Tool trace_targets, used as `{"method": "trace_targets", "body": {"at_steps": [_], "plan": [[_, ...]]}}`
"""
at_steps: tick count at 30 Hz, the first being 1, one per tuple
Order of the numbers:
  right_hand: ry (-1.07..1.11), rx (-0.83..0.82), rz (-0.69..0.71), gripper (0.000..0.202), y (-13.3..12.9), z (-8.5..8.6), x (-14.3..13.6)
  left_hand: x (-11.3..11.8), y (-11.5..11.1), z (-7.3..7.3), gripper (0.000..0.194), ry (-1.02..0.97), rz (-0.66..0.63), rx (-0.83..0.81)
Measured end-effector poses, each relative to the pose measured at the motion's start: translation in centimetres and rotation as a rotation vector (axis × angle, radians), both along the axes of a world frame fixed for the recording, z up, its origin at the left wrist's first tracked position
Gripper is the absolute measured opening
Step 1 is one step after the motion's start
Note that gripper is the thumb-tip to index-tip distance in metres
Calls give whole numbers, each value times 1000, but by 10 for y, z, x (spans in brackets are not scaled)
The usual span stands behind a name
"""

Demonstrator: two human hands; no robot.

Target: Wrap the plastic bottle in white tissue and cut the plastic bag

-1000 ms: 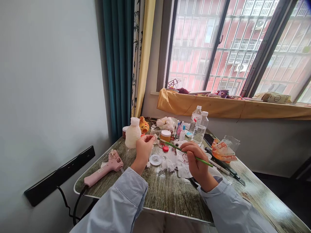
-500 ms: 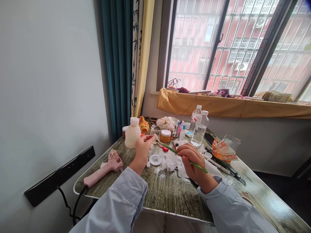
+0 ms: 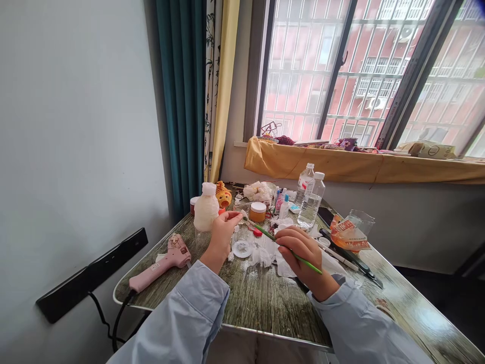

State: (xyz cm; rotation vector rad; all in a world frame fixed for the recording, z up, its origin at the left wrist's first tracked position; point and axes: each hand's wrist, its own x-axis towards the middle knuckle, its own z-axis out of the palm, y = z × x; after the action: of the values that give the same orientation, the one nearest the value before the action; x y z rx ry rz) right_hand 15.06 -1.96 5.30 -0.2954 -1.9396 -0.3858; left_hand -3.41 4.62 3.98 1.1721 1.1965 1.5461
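Note:
My right hand (image 3: 300,255) is closed around a green paintbrush (image 3: 268,234), its bristle end pointing up and left. The bristles are at the fingertips of my left hand (image 3: 224,233). That hand is pinched on a small whitish piece (image 3: 243,214), too small to make out. Just below the brush lies a clear round lid or dish (image 3: 242,248). Crumpled white tissue (image 3: 262,257) is spread beside it. A cream-coloured bottle shape with a white top (image 3: 206,208) stands left of my left hand. Behind the brush is an amber jar with a white lid (image 3: 258,212).
A pink glue gun (image 3: 163,268) lies at the table's left edge, its cord hanging down. Two clear water bottles (image 3: 311,205) stand at the back right. Black-handled scissors (image 3: 356,259) and a cut plastic cup (image 3: 352,232) are on the right. An orange knitted figure (image 3: 223,195) sits behind.
The view has shifted very slightly. My right hand and the brush have tilted a little; my left hand keeps its pinch in nearly the same place.

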Motion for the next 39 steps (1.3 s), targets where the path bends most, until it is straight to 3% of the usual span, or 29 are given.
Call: {"method": "trace_targets", "body": {"at_steps": [17,39], "plan": [[-235,34,-63,23,3,-2,-4,0,1,-2,17,29,-4,-11],[58,-8,-35,27,3,-7,-6,0,4,-3,18,77,58,2]]}}
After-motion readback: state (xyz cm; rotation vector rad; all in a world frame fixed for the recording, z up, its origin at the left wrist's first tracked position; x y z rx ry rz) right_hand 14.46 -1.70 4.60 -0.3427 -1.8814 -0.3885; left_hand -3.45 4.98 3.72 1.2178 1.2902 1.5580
